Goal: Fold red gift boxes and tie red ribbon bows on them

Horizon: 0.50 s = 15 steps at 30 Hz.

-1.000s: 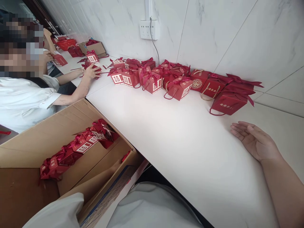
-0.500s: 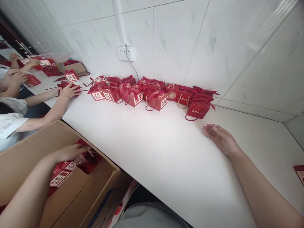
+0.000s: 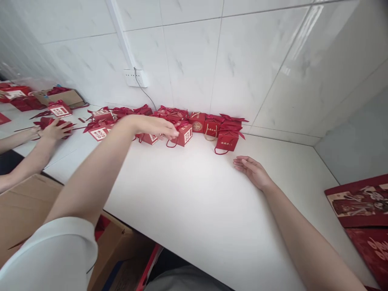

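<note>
My left hand (image 3: 156, 126) reaches over the row of small red gift boxes, back of the hand up and fingers stretched loosely to the right. Its fingertips are at the near left side of a red gift box (image 3: 184, 135) with a white patterned face and a cord handle; whether they touch it I cannot tell. My right hand (image 3: 251, 169) rests on the white table (image 3: 194, 194), palm turned left, fingers extended, holding nothing. Just beyond it stands another red gift box (image 3: 228, 139) with a bow and a red cord loop. My left forearm hides several boxes.
A cardboard box (image 3: 30, 202) stands below the table edge at left. Another person's hand (image 3: 57, 131) works on a red box there. A red printed bag (image 3: 360, 202) lies at the right. A socket with a cable (image 3: 135, 78) is on the tiled wall.
My left hand has come up out of the cardboard box and over to the gift boxes on the table. The view has turned right; my right hand stays resting on the table.
</note>
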### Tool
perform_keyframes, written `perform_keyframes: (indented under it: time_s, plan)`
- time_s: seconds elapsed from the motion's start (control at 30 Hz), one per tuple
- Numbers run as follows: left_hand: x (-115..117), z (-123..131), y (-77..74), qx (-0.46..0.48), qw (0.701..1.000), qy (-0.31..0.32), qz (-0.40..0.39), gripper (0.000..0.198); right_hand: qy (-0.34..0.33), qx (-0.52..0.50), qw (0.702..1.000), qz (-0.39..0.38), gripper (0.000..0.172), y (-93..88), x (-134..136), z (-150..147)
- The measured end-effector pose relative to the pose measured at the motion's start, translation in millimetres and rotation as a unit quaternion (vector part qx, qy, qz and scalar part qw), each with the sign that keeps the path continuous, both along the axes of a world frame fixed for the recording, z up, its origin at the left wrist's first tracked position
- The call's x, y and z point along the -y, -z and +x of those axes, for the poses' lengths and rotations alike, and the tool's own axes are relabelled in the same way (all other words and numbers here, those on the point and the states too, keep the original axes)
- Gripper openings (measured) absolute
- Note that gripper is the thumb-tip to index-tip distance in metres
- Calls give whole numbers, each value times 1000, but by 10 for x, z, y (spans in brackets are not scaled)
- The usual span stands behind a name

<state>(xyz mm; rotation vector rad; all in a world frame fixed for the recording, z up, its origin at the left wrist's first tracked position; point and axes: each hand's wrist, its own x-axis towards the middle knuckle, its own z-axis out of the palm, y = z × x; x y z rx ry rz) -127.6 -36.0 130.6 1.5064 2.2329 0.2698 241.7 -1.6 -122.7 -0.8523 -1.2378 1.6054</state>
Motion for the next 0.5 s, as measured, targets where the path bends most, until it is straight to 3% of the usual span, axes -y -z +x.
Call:
perform_keyframes:
  time_s: [0.07, 0.13, 0.2, 0.3, 0.4, 0.5]
  plan:
    - [-437, 305, 341, 143, 983, 109, -29, 33, -4, -3, 1000, -1, 23, -8, -11, -10]
    - [-827, 587, 758, 256, 953, 158, 29, 34, -8, -9, 1000, -2, 23, -11, -29, -17]
    - [-1133, 855, 1176, 362, 911, 136, 144, 38, -9, -15, 1000, -4, 23, -11, -50, -20]
    - [-1417, 1223, 1676, 401, 888, 115, 193, 53, -9, -27, 1000, -11, 22, -11, -85, -17]
    - [-1556, 1482, 1980, 448, 863, 111, 203, 64, -17, -46, 999, -18, 20, -15, -119, -9]
    - [-1605, 1576, 2155, 502, 834, 129, 189, 72, -22, -67, 997, -27, 21, -24, -147, 1]
